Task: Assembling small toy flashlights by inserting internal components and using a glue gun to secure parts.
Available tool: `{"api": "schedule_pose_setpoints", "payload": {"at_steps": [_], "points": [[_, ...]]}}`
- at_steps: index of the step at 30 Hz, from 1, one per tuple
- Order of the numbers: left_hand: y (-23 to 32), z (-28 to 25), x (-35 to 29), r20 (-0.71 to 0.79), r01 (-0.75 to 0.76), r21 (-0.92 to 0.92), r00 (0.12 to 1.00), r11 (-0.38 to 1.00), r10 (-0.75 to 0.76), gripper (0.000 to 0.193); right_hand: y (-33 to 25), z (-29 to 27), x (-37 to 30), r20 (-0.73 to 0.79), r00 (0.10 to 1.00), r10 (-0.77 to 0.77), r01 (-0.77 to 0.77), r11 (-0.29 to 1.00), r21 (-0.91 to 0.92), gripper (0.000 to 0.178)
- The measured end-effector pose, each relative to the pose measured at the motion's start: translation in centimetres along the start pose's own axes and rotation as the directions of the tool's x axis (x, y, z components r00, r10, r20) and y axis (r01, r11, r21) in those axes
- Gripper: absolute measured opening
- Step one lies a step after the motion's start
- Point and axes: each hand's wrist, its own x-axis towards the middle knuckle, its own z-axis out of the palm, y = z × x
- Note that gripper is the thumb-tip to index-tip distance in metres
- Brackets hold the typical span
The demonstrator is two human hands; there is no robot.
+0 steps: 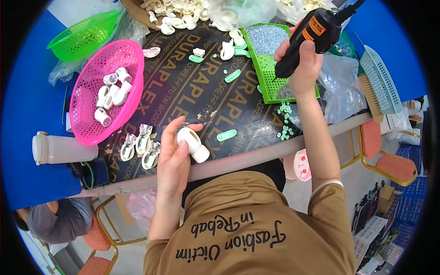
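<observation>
Gripping a white plastic fitting [193, 144] in my left hand [174, 158] near the bench's [183, 91] front edge, I am clasping a black-and-orange electric screwdriver [309, 39] in my right hand [300, 64] over the green tray [261, 68].

Dark printed board [183, 91] as work surface, over blue table [27, 114]. On board: pink basket [91, 114] holding white fittings, green tray [268, 78], loose green clips [226, 134], small green caps [285, 123], bagged white parts [142, 146] near front edge. Green basket [82, 34] and white bottle [59, 149] at left.
</observation>
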Motion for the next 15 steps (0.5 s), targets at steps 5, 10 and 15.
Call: {"api": "schedule_pose_setpoints", "payload": {"at_steps": [5, 10, 15], "points": [[0.4, -0.2, -0.5, 0.045, 0.079, -0.116, 0.996, 0.99, -0.074, 0.04, -0.2, -0.6, -0.2, 0.001, 0.993, 0.118, -0.117, 0.985, -0.127, 0.033], [0.2, -0.5, -1.2, 0.034, 0.068, -0.058, 0.997, 0.996, -0.066, 0.032, -2.2, -1.6, -2.3, -0.117, 0.99, 0.074, -0.118, 0.889, -0.443, 0.05], [0.0, -0.4, -0.6, -0.014, 0.115, -0.047, 0.993, 0.992, -0.116, 0.031, -3.2, 0.2, -8.3, -0.31, 0.946, -0.098, -0.01, 0.944, -0.329, 0.034]]}}
